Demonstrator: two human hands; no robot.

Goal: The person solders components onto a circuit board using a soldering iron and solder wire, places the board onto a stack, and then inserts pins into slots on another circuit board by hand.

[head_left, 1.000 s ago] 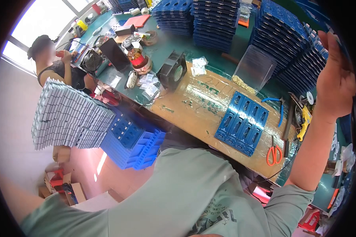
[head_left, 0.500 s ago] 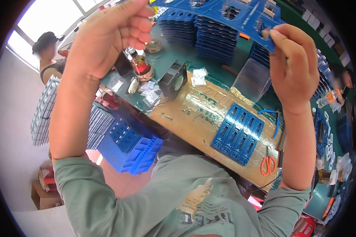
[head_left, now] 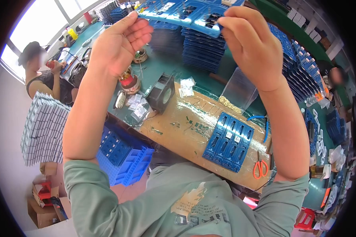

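A blue circuit board panel (head_left: 182,14) is raised at the top of the view, its upper part cut off by the frame. My left hand (head_left: 124,43) grips its left corner at the thumb, with the other fingers loosely curled below. At the opposite end, my right hand (head_left: 253,45) pinches the panel's edge between thumb and fingers. Another blue circuit board panel (head_left: 228,142) lies flat on the brown work board (head_left: 178,134) below. Stacks of blue panels (head_left: 201,49) stand behind the raised one.
Orange-handled scissors (head_left: 260,169) and blue pliers (head_left: 266,128) lie to the right. A black fan (head_left: 161,93), small plastic bags (head_left: 137,106) and a clear tray of small gold parts (head_left: 239,89) surround the board. A blue crate (head_left: 132,168) stands lower left. A person (head_left: 47,75) sits at far left.
The raised panel has moved left with my right hand. My left hand has shifted slightly right and down. My view has turned, showing more of the person at left.
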